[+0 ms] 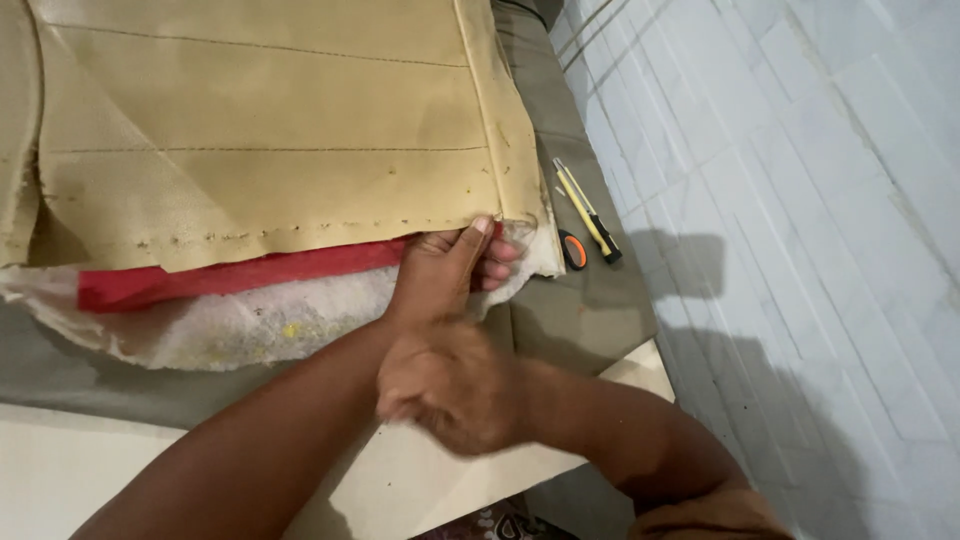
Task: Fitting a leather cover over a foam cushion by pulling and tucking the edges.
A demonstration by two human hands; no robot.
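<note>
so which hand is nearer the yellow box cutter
Left. The left hand pinches the tan cover's edge, just left of the yellow box cutter; the right hand sits lower, farther away.

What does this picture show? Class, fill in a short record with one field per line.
Left hand: pinches the tan fabric panel at its stitched edge
Right hand: blurred, loosely closed, nearer the viewer; holding anything cannot be told
Under the panel: red strip, white padding
Beside it: yellow utility knife
Floor: white tiles

Right of the tan cover (270, 120), passage is narrowed by a yellow utility knife (588, 212) and orange-handled tool (573, 250). Open room is left over the pale board (60, 470) at lower left.
</note>
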